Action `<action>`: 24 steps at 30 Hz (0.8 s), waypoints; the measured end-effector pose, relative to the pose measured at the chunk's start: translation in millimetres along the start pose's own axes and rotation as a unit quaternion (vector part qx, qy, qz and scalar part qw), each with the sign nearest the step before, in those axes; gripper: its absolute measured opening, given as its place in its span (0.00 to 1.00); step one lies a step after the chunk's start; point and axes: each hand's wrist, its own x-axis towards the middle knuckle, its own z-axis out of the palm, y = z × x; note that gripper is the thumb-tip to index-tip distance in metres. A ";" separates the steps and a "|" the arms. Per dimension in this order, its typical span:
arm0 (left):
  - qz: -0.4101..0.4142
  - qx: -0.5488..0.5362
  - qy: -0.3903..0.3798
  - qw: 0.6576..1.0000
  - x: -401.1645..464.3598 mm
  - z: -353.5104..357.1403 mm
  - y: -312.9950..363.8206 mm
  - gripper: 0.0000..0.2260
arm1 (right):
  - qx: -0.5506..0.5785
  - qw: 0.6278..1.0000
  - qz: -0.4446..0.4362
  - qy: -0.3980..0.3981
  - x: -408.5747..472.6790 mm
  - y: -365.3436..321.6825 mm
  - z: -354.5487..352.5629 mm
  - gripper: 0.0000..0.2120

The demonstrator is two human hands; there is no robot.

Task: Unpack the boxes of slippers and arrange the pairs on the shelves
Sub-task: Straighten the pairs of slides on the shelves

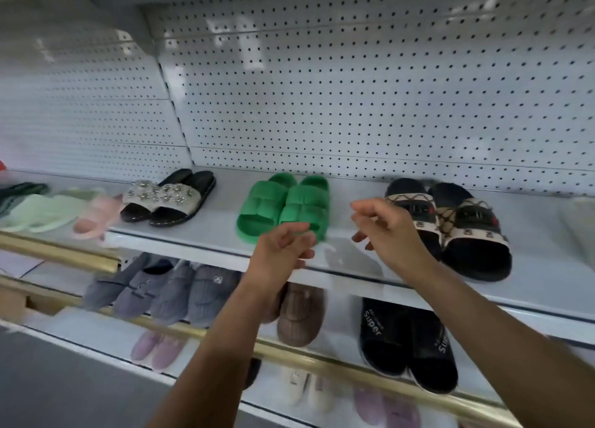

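Both hands raised in front of the upper white metal shelf (206,239), neither holding anything.

Left hand (283,249): fingers loosely curled, empty, at the shelf's front lip just before the pair of chunky green foam slides (285,207); contact with the pair cannot be confirmed. Right hand (384,226): fingers relaxed and spread, empty, just beside the pair of black slides with beige patterned straps (450,224), apparently not touching. On the same shelf, left of the green pair, stands a pair of black slides with jewelled grey straps (167,202); further left lie pink and pale green slippers, blurred. Lower shelf: grey fabric slippers (161,290), a brown ribbed slipper (301,318) and black slides lettered "Super" (409,340). Backing is a white perforated panel (354,89). A brass-coloured rail (322,361) runs along the lower shelf front.
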 end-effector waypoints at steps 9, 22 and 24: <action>0.003 -0.049 0.134 0.990 -4.2 -219.7 -11.2 0.07 | 0.120 0.990 0.068 -0.022 -7.0 -42.1 153.9 0.09; -0.023 -0.023 0.197 0.980 40.1 -414.6 -33.8 0.04 | 0.061 0.987 -0.007 -0.145 81.1 -98.4 360.9 0.08; -0.018 -0.002 0.196 0.980 57.2 -441.6 -36.1 0.04 | 0.046 0.985 -0.035 -0.161 101.2 -108.9 393.8 0.08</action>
